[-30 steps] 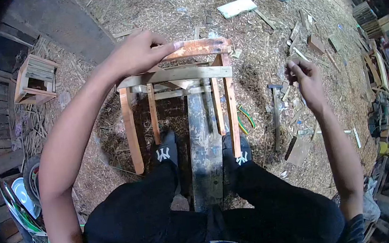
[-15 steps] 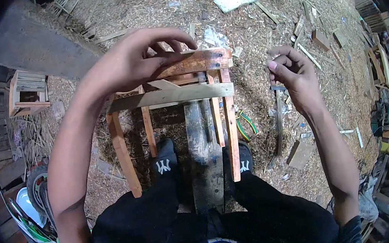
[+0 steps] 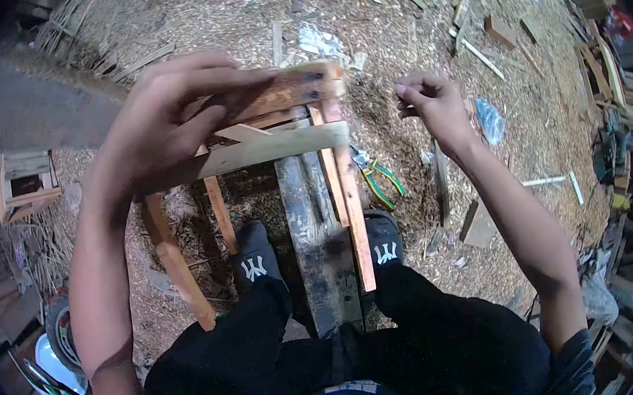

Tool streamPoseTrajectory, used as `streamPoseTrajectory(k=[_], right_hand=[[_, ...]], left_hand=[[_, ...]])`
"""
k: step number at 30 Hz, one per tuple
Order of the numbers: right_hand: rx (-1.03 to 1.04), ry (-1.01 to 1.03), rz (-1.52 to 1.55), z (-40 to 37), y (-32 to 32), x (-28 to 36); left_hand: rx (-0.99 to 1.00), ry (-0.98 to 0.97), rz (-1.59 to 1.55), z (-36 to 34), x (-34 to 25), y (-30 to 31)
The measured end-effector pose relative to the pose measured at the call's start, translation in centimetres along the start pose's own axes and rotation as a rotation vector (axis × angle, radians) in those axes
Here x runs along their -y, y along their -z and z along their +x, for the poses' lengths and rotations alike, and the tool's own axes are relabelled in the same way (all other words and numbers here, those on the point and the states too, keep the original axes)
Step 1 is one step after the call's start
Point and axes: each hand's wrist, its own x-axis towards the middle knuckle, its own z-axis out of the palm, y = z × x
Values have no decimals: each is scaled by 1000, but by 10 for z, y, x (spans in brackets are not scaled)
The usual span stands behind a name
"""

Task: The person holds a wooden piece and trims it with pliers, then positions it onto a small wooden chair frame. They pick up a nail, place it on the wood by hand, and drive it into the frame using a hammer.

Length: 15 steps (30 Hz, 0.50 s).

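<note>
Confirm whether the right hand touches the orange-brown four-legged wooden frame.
Apart: the head view shows littered floor between the right hand and the wooden frame.

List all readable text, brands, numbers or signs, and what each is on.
"NY", interlocked letters, on the left shoe.
"NY", same mark, on the right shoe.
Blue-and-white patch on the dark clothing: too small to read.
Frame: no text I can make out.
No readable numbers or signs.
</note>
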Motion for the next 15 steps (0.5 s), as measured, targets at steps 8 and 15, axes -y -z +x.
streamPoseTrajectory(k=[8, 15], right_hand=[[176, 116, -585, 9, -3, -86], [218, 199, -471, 25, -56, -142]], left_hand=[[-117, -36, 14, -1, -5, -6], [-109, 12, 46, 2, -10, -4]])
